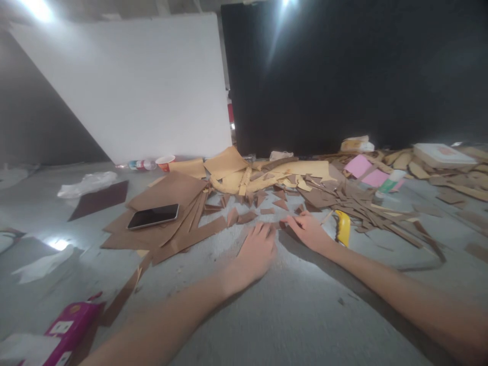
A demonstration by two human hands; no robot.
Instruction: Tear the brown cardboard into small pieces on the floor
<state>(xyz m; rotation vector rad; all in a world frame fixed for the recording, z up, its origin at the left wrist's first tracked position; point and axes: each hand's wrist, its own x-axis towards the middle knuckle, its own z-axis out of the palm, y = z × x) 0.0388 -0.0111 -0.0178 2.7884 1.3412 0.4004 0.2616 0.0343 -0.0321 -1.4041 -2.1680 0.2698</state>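
Note:
My left hand (pixel 257 251) lies palm down on the grey surface, its fingers stretched flat, fingertips at the left end of a small brown strip (pixel 278 225). At the strip's other end is my right hand (pixel 310 233), with index finger and thumb close together on it and the other fingers curled. Small brown cut pieces (pixel 247 217), some triangular, are scattered just beyond both hands. A yellow-handled cutter (pixel 343 229) rests right of my right hand. What material the brown pieces are, I cannot tell for sure.
A phone (pixel 153 217) lies on stacked brown sheets (pixel 173 190) at left. Tan and brown offcuts (pixel 354 203) heap along the back and right, near a glue bottle (pixel 392 182). A paper cup (pixel 165 162) and a magenta packet (pixel 72 325) are at left. Upright boards (pixel 343 76) stand behind.

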